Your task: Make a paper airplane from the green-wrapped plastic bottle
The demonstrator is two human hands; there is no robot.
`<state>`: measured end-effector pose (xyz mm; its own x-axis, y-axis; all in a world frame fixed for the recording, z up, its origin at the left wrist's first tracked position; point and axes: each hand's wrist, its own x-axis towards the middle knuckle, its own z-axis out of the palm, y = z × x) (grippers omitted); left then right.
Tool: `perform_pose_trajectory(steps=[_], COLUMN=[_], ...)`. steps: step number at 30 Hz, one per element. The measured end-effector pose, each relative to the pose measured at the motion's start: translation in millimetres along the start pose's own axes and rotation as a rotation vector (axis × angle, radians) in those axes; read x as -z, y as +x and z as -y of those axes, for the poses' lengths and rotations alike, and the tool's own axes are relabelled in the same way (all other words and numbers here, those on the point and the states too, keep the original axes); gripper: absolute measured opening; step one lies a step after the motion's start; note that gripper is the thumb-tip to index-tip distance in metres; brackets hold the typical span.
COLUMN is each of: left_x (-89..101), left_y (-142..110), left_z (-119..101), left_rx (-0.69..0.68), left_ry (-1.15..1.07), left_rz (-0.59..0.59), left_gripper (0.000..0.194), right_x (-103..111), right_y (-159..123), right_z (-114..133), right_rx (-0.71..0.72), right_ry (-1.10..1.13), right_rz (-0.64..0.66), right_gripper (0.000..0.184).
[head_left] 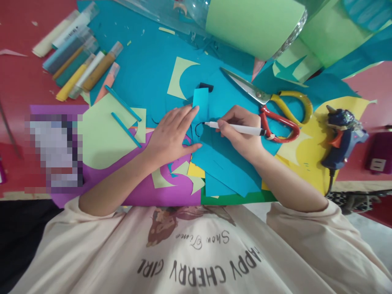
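My right hand (241, 132) grips a white marker pen (240, 128), its uncapped tip touching blue paper (226, 143) at the end of a curved black line. My left hand (173, 132) lies flat with fingers stretched out, pressing on the blue paper and a small blue paper strip (201, 97). Just beyond the strip lies a black pen cap (206, 87). A pale green offcut (180, 77) with a curved edge rests further back. Under my left forearm are purple paper (137, 188) and several green scraps.
Large scissors (260, 96) with red and yellow handles lie right of my right hand. A blue glue gun (343, 143) rests on yellow paper at the right. Several capped markers (73, 53) lie at the back left. Green paper wraps a clear bottle (254, 26) at the back.
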<state>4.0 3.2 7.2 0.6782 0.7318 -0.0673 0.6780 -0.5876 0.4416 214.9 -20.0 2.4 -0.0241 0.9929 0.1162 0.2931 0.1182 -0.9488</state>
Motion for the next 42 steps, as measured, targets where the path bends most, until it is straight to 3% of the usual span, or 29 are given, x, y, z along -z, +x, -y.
perform_pose_trajectory(steps=[9,31,37,42], left_x=[-0.1,0.9,1.5,1.9], left_y=[0.3,1.8,1.8,1.6], left_z=[0.1,-0.2,-1.2,-1.9], left_rx=[-0.002,0.000,0.007,0.020], left_ry=[0.009,-0.016,-0.037,-0.031], left_rz=[0.003,0.020,0.016,0.029], left_gripper=[0.075,0.076,0.076,0.077], right_x=[3.6,4.3,3.2,0.0], right_y=[0.3,1.2,0.4,-2.2], right_z=[-3.0,0.9,6.0,6.1], right_rx=[0.047,-0.010,-0.040,0.008], right_ry=[0.019,-0.037,0.002,-0.003], right_rz=[-0.033,-0.017,0.026,0.156], right_gripper=[0.019,0.017,0.021,0.028])
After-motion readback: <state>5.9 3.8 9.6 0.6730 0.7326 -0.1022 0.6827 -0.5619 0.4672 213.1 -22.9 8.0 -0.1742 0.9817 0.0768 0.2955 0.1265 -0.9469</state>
